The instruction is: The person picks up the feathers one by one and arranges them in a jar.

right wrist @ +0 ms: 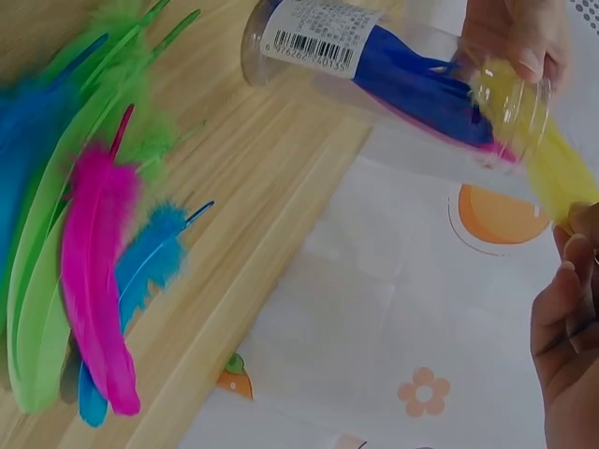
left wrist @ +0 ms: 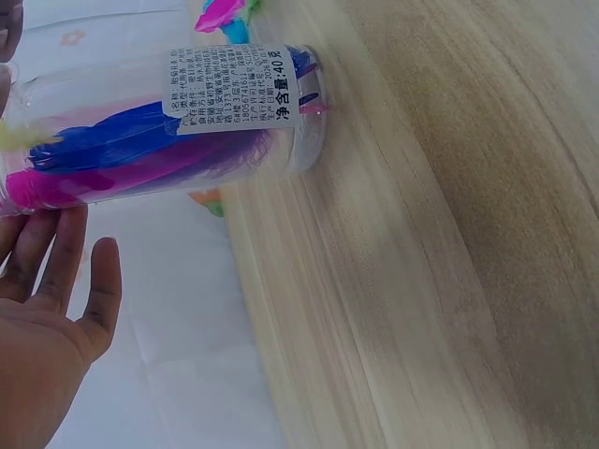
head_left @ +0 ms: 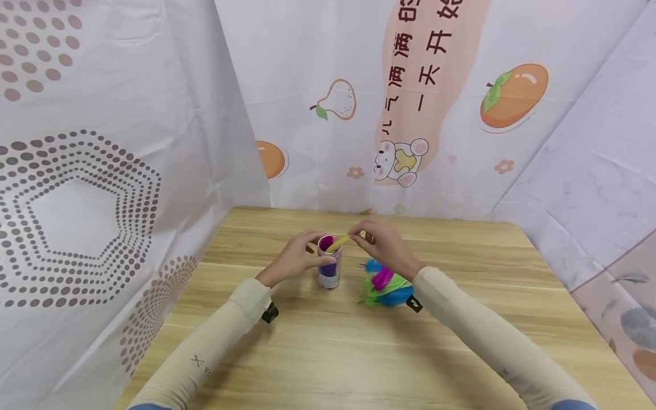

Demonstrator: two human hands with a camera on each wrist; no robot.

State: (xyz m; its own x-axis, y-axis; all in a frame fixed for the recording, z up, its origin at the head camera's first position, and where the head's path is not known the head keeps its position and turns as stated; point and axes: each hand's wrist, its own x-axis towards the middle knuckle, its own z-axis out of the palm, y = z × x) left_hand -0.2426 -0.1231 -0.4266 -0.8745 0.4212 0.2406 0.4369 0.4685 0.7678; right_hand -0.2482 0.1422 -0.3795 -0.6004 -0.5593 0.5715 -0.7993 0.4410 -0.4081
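Near the table's far side, a clear plastic jar [head_left: 329, 279] stands upright. My left hand [head_left: 302, 253] holds it near the mouth, thumb in front and fingers on the other side. Blue and magenta feathers are inside, and in the left wrist view a printed label [left wrist: 234, 89] shows near its base. Between thumb and fingertips my right hand [head_left: 381, 242] pinches a yellow feather [right wrist: 557, 168], its fluffy end inside the jar mouth and its other end at my fingers. In the right wrist view, only part of my right hand appears at the edge.
Right of the jar, below my right forearm, lies a loose pile of feathers: a magenta feather [right wrist: 98, 271], a small blue feather [right wrist: 150, 257] and several green feathers [right wrist: 37, 337]. Printed cloth [head_left: 307, 57] hangs behind and beside the wooden table [head_left: 318, 353].
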